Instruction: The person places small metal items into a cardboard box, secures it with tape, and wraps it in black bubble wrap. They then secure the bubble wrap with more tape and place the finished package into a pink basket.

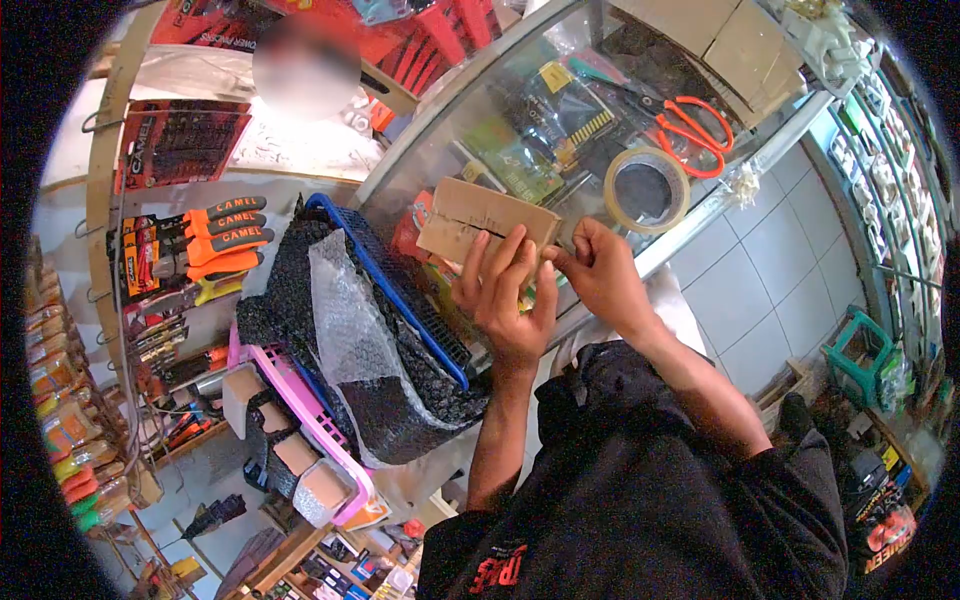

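Observation:
A small brown cardboard box (488, 212) is held over the glass counter. My left hand (508, 295) supports it from below, its fingers lying against the box's near side. At the box's right end my right hand (600, 270) pinches with thumb and forefinger; what is between the fingertips is too small to make out. Just right of the box lies a roll of tape (676, 192) on the glass. Orange-handled scissors (703, 137) rest behind the tape.
A blue basket (388, 290) with black and clear bubble wrap (370, 345) stands left of my hands. Beyond it is a pink basket (310, 420) holding small boxes. Orange-handled pliers (225, 240) hang at the left. A green stool (860, 352) stands on the floor at right.

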Demonstrator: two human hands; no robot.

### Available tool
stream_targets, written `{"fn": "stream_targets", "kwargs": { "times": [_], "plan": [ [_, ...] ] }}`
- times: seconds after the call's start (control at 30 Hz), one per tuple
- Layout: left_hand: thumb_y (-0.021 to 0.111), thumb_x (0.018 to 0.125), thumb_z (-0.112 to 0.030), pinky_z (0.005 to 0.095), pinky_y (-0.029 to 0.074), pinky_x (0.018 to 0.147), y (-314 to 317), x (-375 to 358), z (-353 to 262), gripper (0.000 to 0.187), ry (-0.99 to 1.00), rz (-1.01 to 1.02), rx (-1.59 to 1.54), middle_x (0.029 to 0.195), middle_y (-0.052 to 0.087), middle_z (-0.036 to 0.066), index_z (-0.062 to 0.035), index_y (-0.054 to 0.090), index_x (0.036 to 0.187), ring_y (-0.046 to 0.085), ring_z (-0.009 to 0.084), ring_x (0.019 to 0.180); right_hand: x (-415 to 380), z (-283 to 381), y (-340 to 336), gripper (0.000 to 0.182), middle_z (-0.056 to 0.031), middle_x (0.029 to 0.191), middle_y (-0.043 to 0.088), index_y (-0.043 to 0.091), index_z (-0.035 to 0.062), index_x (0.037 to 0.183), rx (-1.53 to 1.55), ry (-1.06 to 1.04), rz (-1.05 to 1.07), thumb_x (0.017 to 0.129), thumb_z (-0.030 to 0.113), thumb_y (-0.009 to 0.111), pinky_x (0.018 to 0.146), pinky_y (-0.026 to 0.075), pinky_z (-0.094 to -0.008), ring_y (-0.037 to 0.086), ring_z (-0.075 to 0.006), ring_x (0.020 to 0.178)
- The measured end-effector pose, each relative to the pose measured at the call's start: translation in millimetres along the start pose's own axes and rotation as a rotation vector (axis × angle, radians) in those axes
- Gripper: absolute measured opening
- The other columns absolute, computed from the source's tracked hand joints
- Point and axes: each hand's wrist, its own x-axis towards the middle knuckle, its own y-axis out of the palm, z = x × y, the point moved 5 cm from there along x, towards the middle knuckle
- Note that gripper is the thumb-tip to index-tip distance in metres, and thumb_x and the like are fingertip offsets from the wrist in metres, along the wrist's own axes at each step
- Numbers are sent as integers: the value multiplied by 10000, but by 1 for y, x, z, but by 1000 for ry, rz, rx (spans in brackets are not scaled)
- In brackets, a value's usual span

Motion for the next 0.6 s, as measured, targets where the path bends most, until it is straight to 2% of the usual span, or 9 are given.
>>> {"fn": "stream_targets", "kwargs": {
  "times": [0.03,0.13,0.23,0.33,0.6],
  "plan": [
    [755,906,-175,511,350,1126,-1,2,-3,196,2,-20,16,1304,703,41,-109,716,1086,554,368,1318,0,0,-1,460,-75,646,360,401,42,755,4,-4,0,878,199,815,545,336,-380,318,-181,654],
    [814,861,-159,523,366,1108,6,5,0,163,13,-112,54,1281,699,38,-142,682,955,567,368,1275,0,9,-5,488,36,695,288,337,79,764,-3,-28,15,903,131,802,529,258,-309,282,-87,677],
    [827,846,-142,540,369,1099,2,11,-3,185,42,-128,88,1318,667,51,-151,647,889,535,386,1280,-2,7,-5,494,36,690,292,336,82,763,13,-10,6,901,145,806,528,260,-306,284,-85,671],
    [831,841,-149,570,361,1100,0,13,-6,196,43,-128,129,1385,622,90,-145,636,869,485,419,1316,-1,5,-8,475,-72,632,400,421,40,758,-10,-10,15,865,254,831,538,344,-385,356,-172,624],
    [854,810,-182,619,319,1128,-1,16,-9,249,-30,-120,111,1451,557,138,-129,613,844,446,445,1345,-4,2,-12,452,-54,637,403,430,41,770,8,-50,13,876,243,820,539,348,-363,358,-151,634]
  ]
}}
